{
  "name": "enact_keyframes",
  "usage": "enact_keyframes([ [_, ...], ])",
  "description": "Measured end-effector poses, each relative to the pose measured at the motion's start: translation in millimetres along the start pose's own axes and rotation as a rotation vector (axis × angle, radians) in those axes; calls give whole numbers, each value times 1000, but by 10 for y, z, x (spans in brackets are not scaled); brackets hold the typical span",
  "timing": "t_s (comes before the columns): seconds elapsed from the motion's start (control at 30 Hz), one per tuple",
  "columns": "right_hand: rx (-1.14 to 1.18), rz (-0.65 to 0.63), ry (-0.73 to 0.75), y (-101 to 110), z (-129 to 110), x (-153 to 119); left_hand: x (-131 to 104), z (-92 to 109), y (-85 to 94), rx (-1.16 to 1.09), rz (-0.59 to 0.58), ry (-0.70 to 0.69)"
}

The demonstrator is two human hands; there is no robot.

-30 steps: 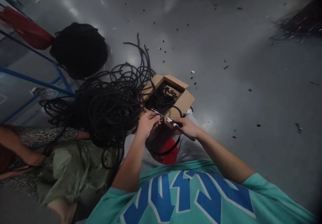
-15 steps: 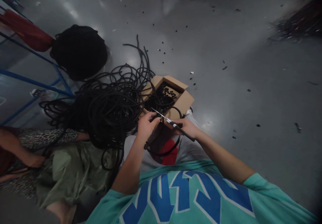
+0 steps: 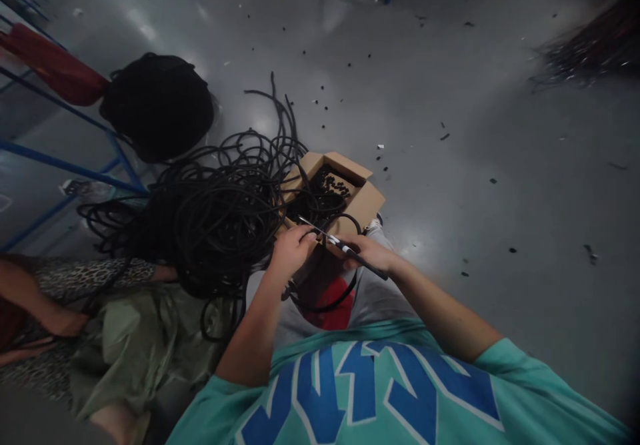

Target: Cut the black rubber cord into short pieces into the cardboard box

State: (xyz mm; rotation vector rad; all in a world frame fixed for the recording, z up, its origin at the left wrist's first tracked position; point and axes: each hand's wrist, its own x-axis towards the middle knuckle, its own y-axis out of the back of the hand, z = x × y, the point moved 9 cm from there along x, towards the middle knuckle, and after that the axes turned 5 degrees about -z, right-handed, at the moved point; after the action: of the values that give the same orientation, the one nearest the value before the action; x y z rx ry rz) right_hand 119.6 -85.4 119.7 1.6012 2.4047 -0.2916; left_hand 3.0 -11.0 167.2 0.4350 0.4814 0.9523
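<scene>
My right hand (image 3: pixel 370 253) is closed round the black handle of a tool with a thin metal blade (image 3: pixel 356 256), which looks like scissors. The blade points up and left, over the near edge of an open cardboard box (image 3: pixel 367 205). Just left of the blade, my left hand (image 3: pixel 293 248) pinches black cord at the box's near left corner. Small black pieces (image 3: pixel 335 184) lie inside the box. A loop of black cord (image 3: pixel 327 306) hangs below my hands, over my lap.
Tangled black cord (image 3: pixel 215 212) spreads left of the box, with a big black bundle (image 3: pixel 157 108) behind it. A blue metal frame (image 3: pixel 65 162) stands at the left. Another person's arm (image 3: pixel 37 298) is at the lower left. Scraps dot the grey floor (image 3: pixel 440 185).
My left hand has shifted very slightly left. The blade still lies beside it, and my right hand keeps its hold on the handle.
</scene>
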Motion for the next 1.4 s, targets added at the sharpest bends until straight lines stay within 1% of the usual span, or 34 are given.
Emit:
enact_keyframes([
  [0.13, 29, 4, 7, -28, 44, -4, 61, -96, -41, -170, -70, 61],
  [0.2, 29, 30, 2, -18, 83, -1, 90, -141, -88, -191, -111, 81],
  [0.27, 23, 75, -5, 16, 118, 5, 104, -181, -120, -191, -115, 101],
  [0.33, 21, 114, -13, 48, 144, 12, 99, -189, -98, -177, -51, 96],
  [0.4, 37, 121, -25, 53, 164, 25, 76, -152, -48, -119, 40, 59],
  [0.5, 95, 73, -75, 7, 198, 53, 38, -74, -17, 4, 116, -1],
  [0.6, 168, 4, -98, -43, 170, 84, 26, -63, -24, 5, 136, -15],
  [0.67, 207, -11, -81, -36, 108, 99, 32, -89, -47, -56, 117, -3],
  [0.77, 216, -14, -69, -4, 48, 101, 43, -120, -107, -144, 50, 22],
  [0.9, 214, -17, -95, -3, 97, 85, 51, -173, -151, -300, 13, 88],
  [0.97, 224, 6, -118, -4, 159, 79, 63, -202, -177, -395, 3, 120],
  [1.07, 223, 63, -137, 15, 232, 89, 102, -210, -224, -524, -26, 122],
  [1.17, 215, 110, -152, 46, 277, 132, 165, -240, -262, -609, -44, 138],
  [1.3, 205, 166, -168, 119, 311, 227, 270, -368, -256, -665, 2, 212],
  [1.4, 191, 263, -155, 238, 323, 265, 318, -464, -225, -711, 42, 250],
])
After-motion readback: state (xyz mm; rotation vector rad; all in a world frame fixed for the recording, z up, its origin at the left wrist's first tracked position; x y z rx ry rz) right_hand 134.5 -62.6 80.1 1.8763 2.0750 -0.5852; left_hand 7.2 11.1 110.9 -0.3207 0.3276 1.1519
